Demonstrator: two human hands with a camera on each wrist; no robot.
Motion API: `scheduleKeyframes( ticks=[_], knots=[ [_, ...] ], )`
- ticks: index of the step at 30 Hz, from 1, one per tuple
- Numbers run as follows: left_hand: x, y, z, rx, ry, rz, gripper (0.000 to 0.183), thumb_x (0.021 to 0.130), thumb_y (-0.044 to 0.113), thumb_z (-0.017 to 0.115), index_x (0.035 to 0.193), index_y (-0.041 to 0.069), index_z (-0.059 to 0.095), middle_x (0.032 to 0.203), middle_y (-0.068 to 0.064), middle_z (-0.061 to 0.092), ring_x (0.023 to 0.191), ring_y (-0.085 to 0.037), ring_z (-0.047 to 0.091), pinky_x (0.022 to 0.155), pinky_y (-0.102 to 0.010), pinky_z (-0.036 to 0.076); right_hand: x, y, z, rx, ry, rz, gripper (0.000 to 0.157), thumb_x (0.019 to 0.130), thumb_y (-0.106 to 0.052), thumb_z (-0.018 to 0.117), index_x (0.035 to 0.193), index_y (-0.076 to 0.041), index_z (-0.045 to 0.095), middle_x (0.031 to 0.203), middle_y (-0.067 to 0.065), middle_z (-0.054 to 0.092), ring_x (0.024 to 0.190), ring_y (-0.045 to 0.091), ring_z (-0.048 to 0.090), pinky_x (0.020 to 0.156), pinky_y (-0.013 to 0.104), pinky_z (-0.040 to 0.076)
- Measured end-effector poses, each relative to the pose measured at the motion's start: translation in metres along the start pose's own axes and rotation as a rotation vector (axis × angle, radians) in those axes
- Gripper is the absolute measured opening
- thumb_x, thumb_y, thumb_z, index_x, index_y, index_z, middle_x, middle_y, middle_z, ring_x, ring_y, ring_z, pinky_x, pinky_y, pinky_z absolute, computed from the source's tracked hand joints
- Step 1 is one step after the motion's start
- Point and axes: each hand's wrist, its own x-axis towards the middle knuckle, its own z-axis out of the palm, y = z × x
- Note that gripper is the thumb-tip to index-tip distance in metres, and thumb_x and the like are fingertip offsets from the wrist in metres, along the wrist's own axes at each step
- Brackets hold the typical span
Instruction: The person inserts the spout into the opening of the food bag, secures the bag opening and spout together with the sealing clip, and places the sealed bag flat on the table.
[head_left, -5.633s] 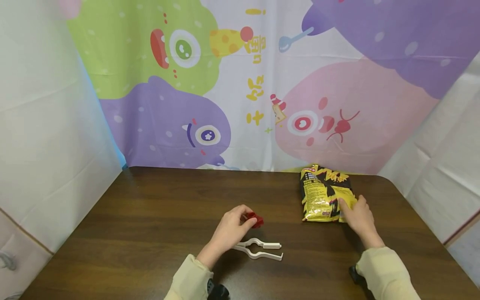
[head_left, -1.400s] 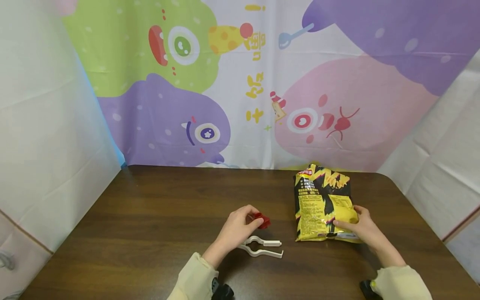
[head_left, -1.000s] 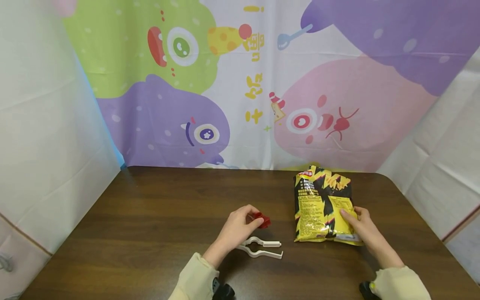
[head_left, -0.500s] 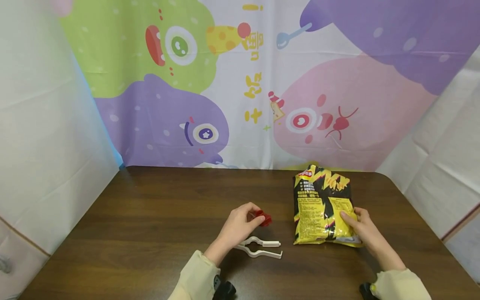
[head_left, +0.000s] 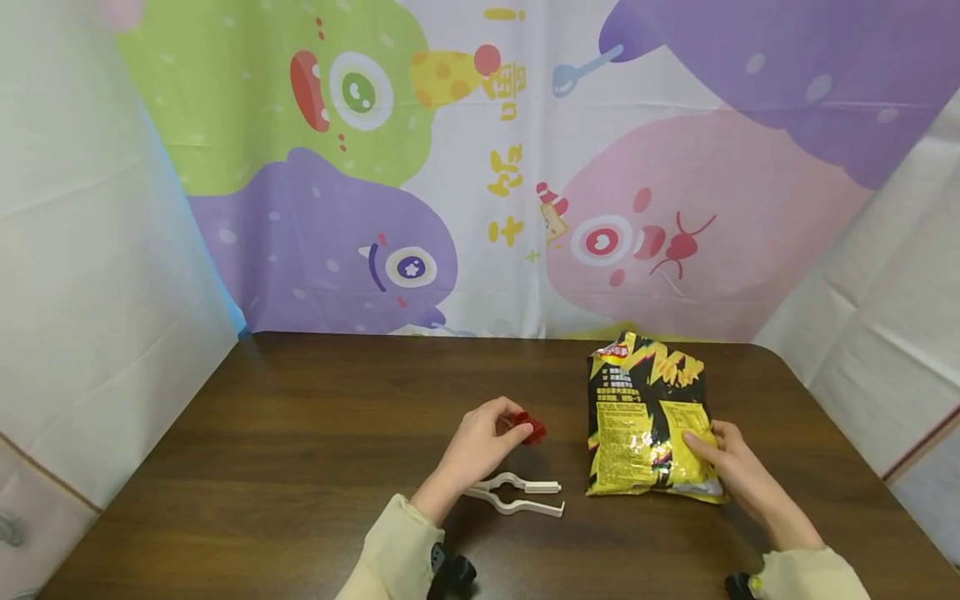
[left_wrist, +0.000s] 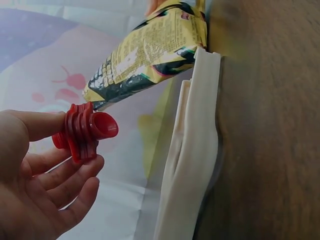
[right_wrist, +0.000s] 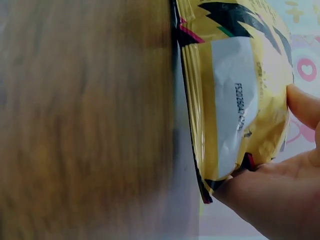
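Observation:
My left hand point(head_left: 480, 440) pinches a small red plastic spout point(left_wrist: 80, 131) between thumb and fingers. The spout has ribbed flanges and a slanted open end. Below and beside that hand lies a white bag clip point(head_left: 517, 505), its two long arms spread apart; the hand covers its left end in the head view. My right hand point(head_left: 738, 471) grips the lower right side of a yellow and black snack bag point(head_left: 637, 433), thumb on the printed face. In the right wrist view, a lower edge of the bag hangs close over the table.
The dark brown wooden table point(head_left: 315, 467) runs back to a printed cloth backdrop point(head_left: 480, 283) with cartoon monsters. White cloth walls point(head_left: 97, 250) enclose both sides. A camera point(head_left: 453, 575) sits on the left wrist by the sleeve.
From lying at the back right, the bag has come toward me in my right hand, slightly more in the last second. My left hand has shifted slightly right with the red spout.

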Motion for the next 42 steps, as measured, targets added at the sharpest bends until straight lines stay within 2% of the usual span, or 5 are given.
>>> scheduleKeyframes(
  ticks=[8,15,22,29,42],
  knots=[
    [0.001,0.003,-0.001,-0.002,0.003,0.001,0.016,0.085,0.028,0.063,0.092,0.013,0.062,0.083,0.002,0.065,0.074,-0.012,0.060,0.065,-0.024,0.045,-0.002,0.002,-0.003,-0.016,-0.075,0.014,0.070,0.096,-0.032,0.042,0.132,0.010,0.001,0.120,0.027,0.037,0.090,0.013,0.053,0.077,0.029,0.044],
    [0.005,0.002,-0.002,0.003,0.006,-0.012,0.016,0.085,0.028,0.063,0.093,0.013,0.062,0.083,0.003,0.065,0.072,-0.009,0.059,0.065,-0.024,0.045,-0.003,0.000,-0.007,-0.031,-0.124,0.039,0.078,0.095,-0.035,0.042,0.134,0.012,-0.006,0.133,0.037,0.014,0.120,0.044,0.029,0.095,0.057,0.028],
    [0.010,0.005,-0.001,0.007,0.003,-0.022,0.016,0.085,0.028,0.063,0.093,0.014,0.062,0.083,0.004,0.064,0.072,-0.008,0.057,0.064,-0.024,0.045,0.002,-0.001,-0.011,-0.024,-0.129,0.025,0.064,0.095,-0.032,0.046,0.129,0.006,0.008,0.123,0.027,0.034,0.100,0.022,0.047,0.081,0.034,0.040],
    [0.011,0.007,0.001,-0.008,0.011,-0.028,0.017,0.086,0.028,0.062,0.093,0.014,0.061,0.084,0.003,0.064,0.075,-0.014,0.058,0.065,-0.025,0.045,0.001,0.001,-0.014,-0.032,-0.193,0.037,0.070,0.094,-0.032,0.046,0.131,0.009,0.003,0.133,0.035,0.016,0.123,0.046,0.024,0.094,0.059,0.028],
    [0.016,0.009,-0.002,0.000,0.036,-0.009,0.017,0.086,0.028,0.062,0.095,0.014,0.061,0.086,0.003,0.064,0.074,-0.010,0.057,0.065,-0.024,0.046,0.001,0.000,-0.012,0.081,-0.246,-0.043,0.071,0.092,-0.021,0.050,0.135,0.004,-0.001,0.124,0.029,0.041,0.097,0.012,0.056,0.081,0.027,0.045]
  ],
)
